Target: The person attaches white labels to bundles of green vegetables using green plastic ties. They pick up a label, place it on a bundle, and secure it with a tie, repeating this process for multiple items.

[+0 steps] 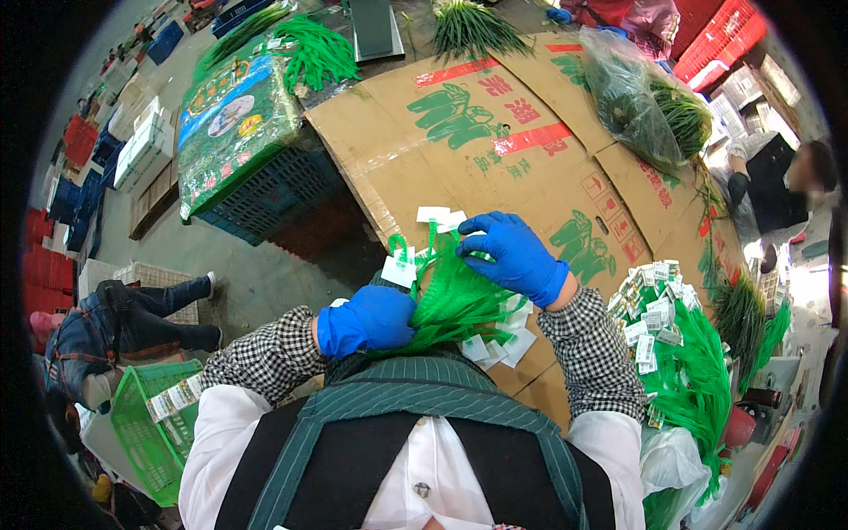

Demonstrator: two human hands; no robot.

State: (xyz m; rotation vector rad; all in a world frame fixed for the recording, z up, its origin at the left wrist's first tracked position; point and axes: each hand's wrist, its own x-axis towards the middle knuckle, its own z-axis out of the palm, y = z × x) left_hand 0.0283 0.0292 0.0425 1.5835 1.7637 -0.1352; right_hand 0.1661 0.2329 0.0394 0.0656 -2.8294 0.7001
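Both my hands wear blue gloves and are at a bunch of green mesh net bags [457,285] in front of my apron. My left hand [368,320] is closed around the lower left part of the bunch. Above and to its right, my right hand [510,255] has bent fingers at the upper end of the netting; whether they pinch it I cannot tell. White paper tags [399,269] hang at the left and top of the bunch. More white tags [497,348] lie below it, beside my apron.
Flattened cardboard [437,165] covers the table. A pile of tagged green net bags [682,351] lies at the right. Scallions [477,30] sit at the far edge, others in a plastic bag [629,99]. A blue crate [278,192] stands left; people [132,324] are on both sides.
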